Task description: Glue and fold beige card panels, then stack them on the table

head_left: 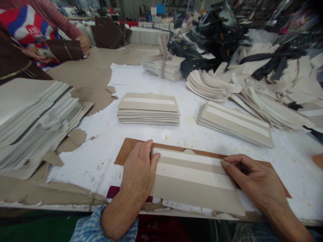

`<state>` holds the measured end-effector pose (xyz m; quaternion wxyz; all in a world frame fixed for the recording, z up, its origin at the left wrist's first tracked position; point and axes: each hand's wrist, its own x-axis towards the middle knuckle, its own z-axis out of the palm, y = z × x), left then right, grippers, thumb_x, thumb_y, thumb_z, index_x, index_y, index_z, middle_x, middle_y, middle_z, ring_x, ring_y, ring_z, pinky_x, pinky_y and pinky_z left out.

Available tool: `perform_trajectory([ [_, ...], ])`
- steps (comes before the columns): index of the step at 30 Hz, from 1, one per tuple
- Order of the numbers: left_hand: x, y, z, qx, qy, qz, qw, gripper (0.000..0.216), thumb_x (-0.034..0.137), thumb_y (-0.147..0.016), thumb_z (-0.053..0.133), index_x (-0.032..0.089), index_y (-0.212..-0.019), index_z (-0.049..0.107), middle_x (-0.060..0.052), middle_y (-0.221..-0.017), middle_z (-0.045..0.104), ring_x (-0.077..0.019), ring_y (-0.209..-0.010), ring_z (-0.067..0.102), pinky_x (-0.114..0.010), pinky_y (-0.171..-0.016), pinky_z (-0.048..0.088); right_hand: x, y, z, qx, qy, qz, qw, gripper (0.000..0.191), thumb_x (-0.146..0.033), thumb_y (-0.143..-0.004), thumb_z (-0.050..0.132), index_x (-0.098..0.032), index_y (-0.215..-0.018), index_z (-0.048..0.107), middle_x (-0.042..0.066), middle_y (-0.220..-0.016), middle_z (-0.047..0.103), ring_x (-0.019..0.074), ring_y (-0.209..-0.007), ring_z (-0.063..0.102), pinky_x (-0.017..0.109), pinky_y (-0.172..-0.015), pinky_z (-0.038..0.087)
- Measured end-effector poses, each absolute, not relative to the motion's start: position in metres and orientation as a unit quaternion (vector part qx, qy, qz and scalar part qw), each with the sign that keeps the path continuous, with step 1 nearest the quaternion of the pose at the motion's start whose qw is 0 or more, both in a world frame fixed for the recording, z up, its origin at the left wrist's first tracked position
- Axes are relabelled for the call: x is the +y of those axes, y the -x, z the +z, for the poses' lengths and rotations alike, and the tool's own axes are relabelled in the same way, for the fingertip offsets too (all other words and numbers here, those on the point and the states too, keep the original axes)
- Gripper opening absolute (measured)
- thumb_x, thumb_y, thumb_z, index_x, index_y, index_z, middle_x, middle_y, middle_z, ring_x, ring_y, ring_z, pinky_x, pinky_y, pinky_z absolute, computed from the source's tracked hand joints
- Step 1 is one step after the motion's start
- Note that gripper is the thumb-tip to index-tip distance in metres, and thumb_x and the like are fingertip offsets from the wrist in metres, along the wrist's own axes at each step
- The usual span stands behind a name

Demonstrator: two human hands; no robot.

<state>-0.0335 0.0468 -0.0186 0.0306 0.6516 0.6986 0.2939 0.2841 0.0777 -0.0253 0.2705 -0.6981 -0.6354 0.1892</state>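
While both hands meet its far edge, a flat beige rectangular panel with white strips (194,193) lies across the lower centre of the frame.
The panel's long axis runs left to right, dipping slightly rightward, over a longer brown leather-like strip (130,149), and its face spreads from the fingers toward the frame's bottom. Neither hand is nearer: the left hand (138,171) is at the upper left corner, fingertips partly hidden, so I cannot tell whether it grips; the right hand (254,178) has thumb and forefinger pinched together on the upper right corner.
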Motion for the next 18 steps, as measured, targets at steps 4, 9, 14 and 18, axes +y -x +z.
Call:
perform_trajectory([
  [4,0.047,0.034,-0.018,0.686,-0.67,0.286,0.002,0.026,0.019,-0.096,0.064,0.017,-0.122,0.064,-0.006,-0.104,0.07,-0.0223,-0.094,0.069,-0.035,-0.086,0.059,0.078,-0.284,-0.026,-0.627,0.701,0.205,0.271,0.038,-0.064,-0.078,0.067,-0.028,-0.08,0.078,0.002,-0.069,0.072,0.0233,-0.061,0.065,0.036,-0.059,0.049],
  [9,0.047,0.036,-0.016,0.648,-0.709,0.277,-0.023,0.021,0.024,-0.102,0.055,0.019,-0.11,0.073,-0.005,-0.095,0.064,-0.0215,-0.087,0.067,-0.034,-0.079,0.055,0.078,-0.279,-0.023,-0.627,0.69,0.23,0.279,0.035,-0.06,-0.081,0.069,-0.025,-0.081,0.077,0.002,-0.069,0.071,0.0211,-0.061,0.062,0.034,-0.06,0.047],
  [14,0.05,0.041,-0.017,0.622,-0.73,0.278,-0.053,0.034,0.033,-0.106,0.047,0.018,-0.096,0.076,-0.004,-0.088,0.062,-0.0206,-0.078,0.063,-0.035,-0.073,0.051,0.078,-0.273,-0.019,-0.635,0.665,0.243,0.309,0.03,-0.052,-0.085,0.068,-0.023,-0.08,0.074,0.002,-0.067,0.067,0.019,-0.061,0.059,0.032,-0.058,0.045],
  [18,0.052,0.044,-0.02,0.609,-0.74,0.278,-0.066,0.036,0.035,-0.106,0.044,0.019,-0.099,0.076,-0.005,-0.09,0.063,-0.0218,-0.081,0.063,-0.036,-0.078,0.051,0.079,-0.27,-0.018,-0.646,0.651,0.239,0.318,0.025,-0.046,-0.085,0.068,-0.023,-0.079,0.072,0.001,-0.064,0.064,0.0172,-0.059,0.056,0.03,-0.055,0.043],
])
